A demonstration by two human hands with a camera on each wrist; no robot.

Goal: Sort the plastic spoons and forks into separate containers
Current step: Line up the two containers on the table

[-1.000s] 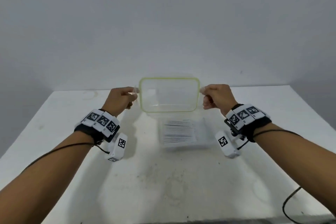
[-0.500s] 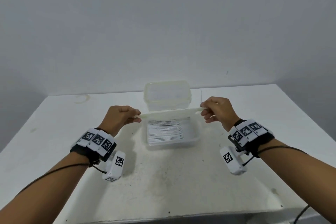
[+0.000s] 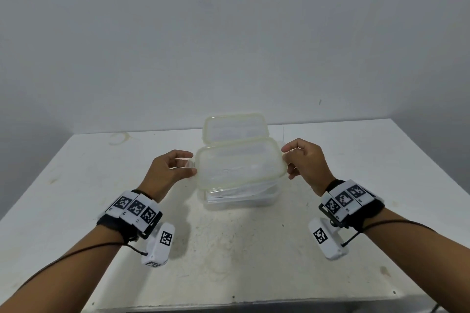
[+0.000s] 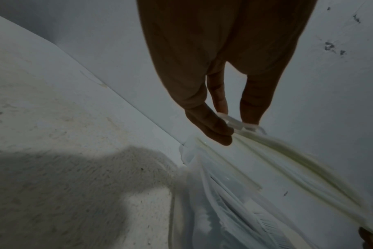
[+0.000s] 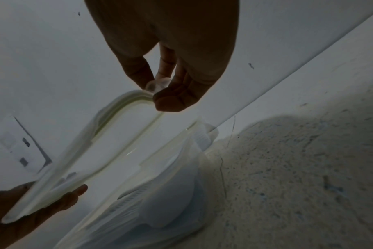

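Both hands hold a clear lid (image 3: 239, 165) with a pale yellow-green rim, tilted, its near edge low, over the near container (image 3: 240, 198).

Left hand (image 3: 167, 173): thumb and fingers curled around the clip tab at the lid's left end. The left wrist view shows fingers (image 4: 211, 124) pinching that clear tab (image 4: 234, 123).

Right hand (image 3: 305, 162): pinched on the tab at the lid's right end. In the right wrist view the tab (image 5: 158, 86) sits between thumb and fingers, and the lid (image 5: 117, 134) runs away from it to the other hand (image 5: 32, 219) at lower left.

Near container: clear plastic, standing on the white desk (image 3: 254, 249) between the two hands and under the lid. White plastic cutlery (image 3: 229, 195) is stacked inside, handles lying roughly side to side. From the right wrist view rounded bowls (image 5: 170, 207) show through the wall; ribbed, tine-like ends (image 4: 264, 224) show in the left wrist view. Spoons and forks cannot be separated reliably by eye.

Second container (image 3: 235, 127): same type, just behind the first, nearer the wall. Whether the two touch cannot be told; contents not discernible.

Desk surface is stained and speckled.
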